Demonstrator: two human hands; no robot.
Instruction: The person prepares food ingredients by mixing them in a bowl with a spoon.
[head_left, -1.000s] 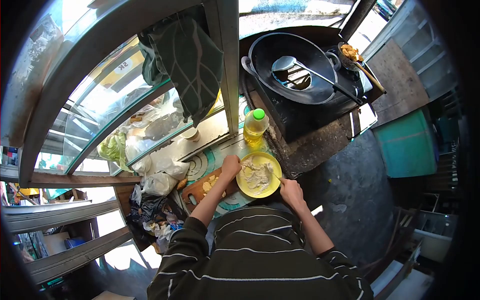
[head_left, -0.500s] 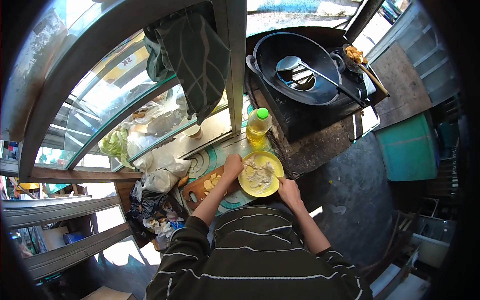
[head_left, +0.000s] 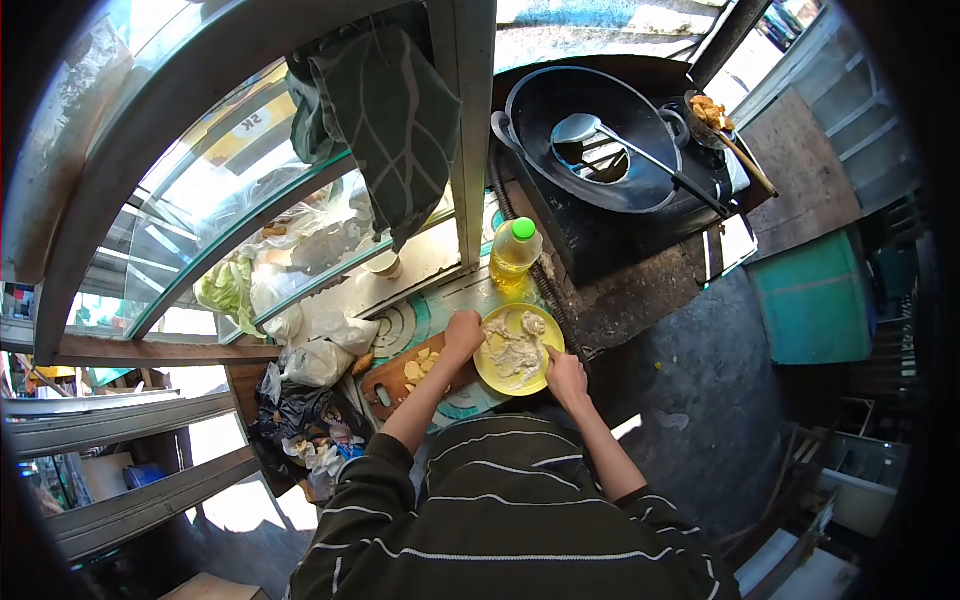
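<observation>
The right hand (head_left: pixel 567 377) is clenched at the right rim of the yellow bowl (head_left: pixel 488 372), its hold unclear; the left hand (head_left: pixel 463 335) grips the left rim. Pale paste (head_left: pixel 515 356) lies inside the bowl, a bottle (head_left: pixel 514 258) just beyond.

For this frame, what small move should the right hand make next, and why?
Probably work the clump toward the middle of the yellow bowl: the pale mixture looks lumpy, with bare yellow between patches. The right hand is at the bowl's right side, near that clump; the left hand is at the left rim.
</observation>
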